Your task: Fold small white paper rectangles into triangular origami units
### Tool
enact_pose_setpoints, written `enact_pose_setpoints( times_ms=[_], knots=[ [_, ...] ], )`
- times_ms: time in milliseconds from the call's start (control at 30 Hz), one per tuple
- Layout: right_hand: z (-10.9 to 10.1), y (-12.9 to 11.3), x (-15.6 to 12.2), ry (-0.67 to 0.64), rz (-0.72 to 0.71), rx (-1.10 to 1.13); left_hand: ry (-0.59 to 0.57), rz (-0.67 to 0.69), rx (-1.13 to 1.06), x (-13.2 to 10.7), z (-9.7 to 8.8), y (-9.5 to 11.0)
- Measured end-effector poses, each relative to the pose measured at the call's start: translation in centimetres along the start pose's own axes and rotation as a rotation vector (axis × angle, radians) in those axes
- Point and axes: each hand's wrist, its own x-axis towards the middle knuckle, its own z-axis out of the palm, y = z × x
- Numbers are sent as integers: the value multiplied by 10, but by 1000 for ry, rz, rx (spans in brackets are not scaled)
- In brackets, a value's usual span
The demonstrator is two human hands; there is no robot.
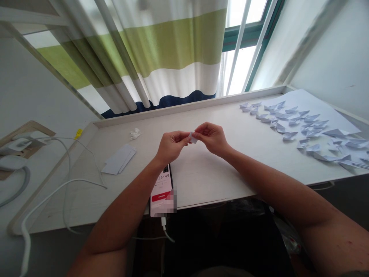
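Note:
Between my two hands, over the middle of the white desk, is a small folded piece of white paper (194, 140). My left hand (173, 145) pinches its left side with thumb and fingers. From the right, my right hand (211, 137) grips the same paper near its top, its thumb and index finger pressed together. Most of the paper is covered by the fingers, so its exact folded shape is hard to make out. Below my left forearm lies a phone (161, 192) with a lit screen, partly hidden by the arm.
Many folded paper boats (291, 119) spread over the desk's right side, some near a large white sheet (323, 109). At left lie paper slips (119, 158) and a crumpled paper scrap (134, 133). White cables (69, 181) run from a power strip (29, 142). A curtain (173, 42) hangs behind.

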Motion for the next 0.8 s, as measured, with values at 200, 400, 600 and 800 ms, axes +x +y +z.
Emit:
enact_pose_setpoints(
  times_ms=[200,400,600,800],
  knots=[
    [3,-2,-1,-13,-25,-33,-8,-44,-8,1,-2,1],
    [0,-2,-1,-125,115,-50,28,9,14,4,-3,0],
    [1,0,-3,-117,60,-118,55,3,39,7,-6,-8],
    [-3,0,-2,0,-235,-474,69,-156,46,4,-5,-4]
  ],
)
